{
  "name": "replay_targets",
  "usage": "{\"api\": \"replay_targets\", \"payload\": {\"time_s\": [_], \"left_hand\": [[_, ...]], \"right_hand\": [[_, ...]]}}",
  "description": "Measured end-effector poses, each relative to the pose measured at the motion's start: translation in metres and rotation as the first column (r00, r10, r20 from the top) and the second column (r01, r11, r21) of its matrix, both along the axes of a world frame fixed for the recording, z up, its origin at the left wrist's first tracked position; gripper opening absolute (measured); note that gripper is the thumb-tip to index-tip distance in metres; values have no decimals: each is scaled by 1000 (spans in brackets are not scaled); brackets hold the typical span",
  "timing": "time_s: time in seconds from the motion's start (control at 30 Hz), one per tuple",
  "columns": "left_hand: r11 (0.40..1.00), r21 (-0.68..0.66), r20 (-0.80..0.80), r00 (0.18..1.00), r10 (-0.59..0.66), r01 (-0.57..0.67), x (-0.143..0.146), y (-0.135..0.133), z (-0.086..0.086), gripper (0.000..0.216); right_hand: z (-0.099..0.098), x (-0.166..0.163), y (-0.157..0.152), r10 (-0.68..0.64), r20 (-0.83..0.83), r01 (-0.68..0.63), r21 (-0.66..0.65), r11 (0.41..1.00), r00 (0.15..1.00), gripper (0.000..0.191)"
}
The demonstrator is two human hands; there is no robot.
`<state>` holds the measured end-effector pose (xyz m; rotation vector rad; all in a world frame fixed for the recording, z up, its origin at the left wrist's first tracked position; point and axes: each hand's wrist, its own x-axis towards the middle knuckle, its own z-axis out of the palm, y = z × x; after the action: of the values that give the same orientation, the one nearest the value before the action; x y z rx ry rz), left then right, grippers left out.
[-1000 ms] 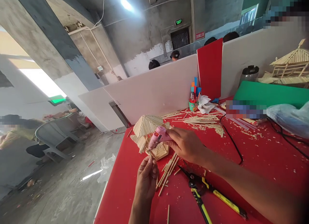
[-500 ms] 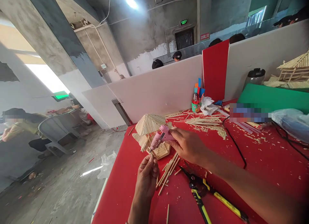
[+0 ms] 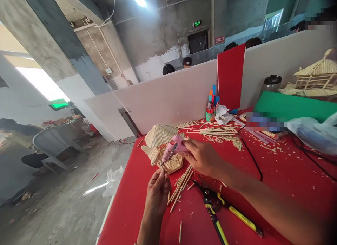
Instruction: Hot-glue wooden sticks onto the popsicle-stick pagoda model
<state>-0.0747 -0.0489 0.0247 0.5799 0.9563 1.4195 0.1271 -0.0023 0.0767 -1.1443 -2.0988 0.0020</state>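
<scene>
My right hand (image 3: 204, 157) is wrapped round the handle of a pink hot glue gun (image 3: 171, 152). Its nozzle points down and left, right at the tip of a small wooden stick (image 3: 162, 168). That stick is pinched between the thumb and fingers of my left hand (image 3: 158, 187), which hide most of it. Just behind stands a little stick-built pavilion model (image 3: 160, 135) with a peaked roof and a hexagonal base (image 3: 175, 164), partly covered by the glue gun. Several loose sticks (image 3: 181, 185) lie beside my left hand.
Yellow-and-black pruning shears (image 3: 229, 210) lie spread on the red table (image 3: 131, 210). Further back are piles of sticks (image 3: 218, 130), a green cup (image 3: 210, 115), a black cable (image 3: 251, 155), a plastic bag (image 3: 313, 132) and a green board (image 3: 292, 106). White partitions (image 3: 168, 94) border the back.
The whole view has shifted slightly, so things sit a little further left. Both hands keep their holds, with the glue gun's nozzle still at the stick's tip.
</scene>
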Motion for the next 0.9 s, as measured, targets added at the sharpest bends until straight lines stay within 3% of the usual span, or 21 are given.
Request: {"api": "replay_targets", "payload": {"time_s": [0.2,0.37,0.57,0.73,0.83,0.9], "left_hand": [[999,37,-54,999,-4,6,-2,2,-1,43],[997,37,-101,993,-58,62,1,2,-1,43],[994,10,-258,961,-101,107,7,3,-3,45],[991,-6,-392,911,-128,137,7,6,-10,45],[988,-16,-571,810,-137,155,8,8,-16,36],[991,-6,-745,660,-94,134,7,9,-18,25]], "right_hand": [[5,7,0,-7,-55,2,-101,995,998,32],[0,28,-12,-94,-46,83,-199,977,995,38],[-46,60,-45,-262,152,298,-317,900,953,39],[-87,98,-75,-436,116,442,-416,794,892,49],[-105,126,-85,-504,138,513,-404,757,852,50],[-115,143,-89,-553,169,570,-397,720,816,51]]}}
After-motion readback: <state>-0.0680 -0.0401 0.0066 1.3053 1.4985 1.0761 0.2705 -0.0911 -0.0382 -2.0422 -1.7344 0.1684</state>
